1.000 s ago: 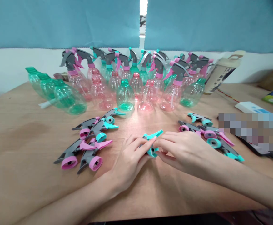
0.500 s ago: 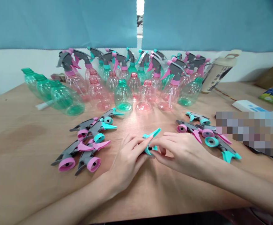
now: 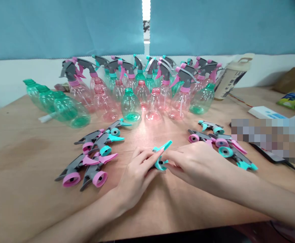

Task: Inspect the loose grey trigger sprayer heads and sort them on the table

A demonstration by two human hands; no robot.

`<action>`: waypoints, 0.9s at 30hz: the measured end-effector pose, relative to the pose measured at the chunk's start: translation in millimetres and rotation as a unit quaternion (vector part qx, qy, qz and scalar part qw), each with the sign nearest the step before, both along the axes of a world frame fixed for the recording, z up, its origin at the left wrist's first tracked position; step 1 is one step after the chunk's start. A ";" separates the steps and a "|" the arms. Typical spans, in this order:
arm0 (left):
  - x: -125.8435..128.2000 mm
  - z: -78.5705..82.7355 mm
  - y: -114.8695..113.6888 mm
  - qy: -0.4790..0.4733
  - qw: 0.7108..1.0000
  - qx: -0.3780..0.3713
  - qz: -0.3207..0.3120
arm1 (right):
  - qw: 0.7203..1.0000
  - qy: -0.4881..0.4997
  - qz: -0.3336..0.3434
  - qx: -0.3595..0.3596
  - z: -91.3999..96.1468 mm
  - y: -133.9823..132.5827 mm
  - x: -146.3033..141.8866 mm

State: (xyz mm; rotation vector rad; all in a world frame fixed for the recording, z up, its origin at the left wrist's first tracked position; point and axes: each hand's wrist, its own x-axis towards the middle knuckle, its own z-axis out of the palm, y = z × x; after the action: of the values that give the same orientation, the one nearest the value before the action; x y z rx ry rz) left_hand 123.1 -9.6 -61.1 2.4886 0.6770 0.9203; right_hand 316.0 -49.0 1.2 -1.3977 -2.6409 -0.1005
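My left hand (image 3: 137,173) and my right hand (image 3: 194,165) meet at the table's middle, both with fingers closed on one teal spray-trigger head (image 3: 160,156). Its teal lever points up to the right and its round teal cap faces me. The grey body is mostly hidden under my fingers. A group of loose trigger heads (image 3: 91,158) with pink and teal caps lies to the left of my left hand. Another group of trigger heads (image 3: 220,146) lies just beyond my right hand.
Several clear pink and green spray bottles (image 3: 142,98) stand at the back, some capped with triggers. Green bottles (image 3: 58,106) lie on their sides at left. A beige tumbler (image 3: 232,79), a white box (image 3: 269,113) and a cable sit at right on the wooden table (image 3: 23,158).
Both hands stay on the teal trigger head. It has turned slightly, so that its round cap faces me more. The view has shifted a little.
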 end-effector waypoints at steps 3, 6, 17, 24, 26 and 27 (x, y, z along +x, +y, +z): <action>-0.8 -1.0 1.5 0.005 1.000 -0.013 0.010 | 0.998 0.056 0.009 0.011 -8.3 1.4 -0.5; -1.5 -0.2 2.0 0.005 0.999 -0.030 0.013 | 0.991 0.128 0.015 0.025 -17.9 2.7 -0.3; 5.6 3.1 -1.7 -0.018 0.999 -0.040 0.009 | 0.962 0.269 -0.040 0.033 -25.8 -5.9 -5.9; 7.3 5.6 -7.4 -0.046 0.999 -0.014 0.023 | 0.958 0.286 -0.026 -0.005 -8.8 -13.3 4.1; 7.3 5.8 -9.7 -0.052 0.998 -0.014 0.033 | 0.958 0.285 -0.021 0.012 -6.0 -16.5 7.9; 7.2 5.3 -10.6 -0.057 0.997 -0.020 0.039 | 0.960 0.277 -0.021 0.016 -5.0 -18.0 9.0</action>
State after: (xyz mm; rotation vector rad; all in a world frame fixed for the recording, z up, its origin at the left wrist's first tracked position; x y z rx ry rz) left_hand 130.3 -20.2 -55.8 2.3696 0.7520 1.0586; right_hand 325.0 -67.1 -3.7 -1.2430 -2.1370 0.2133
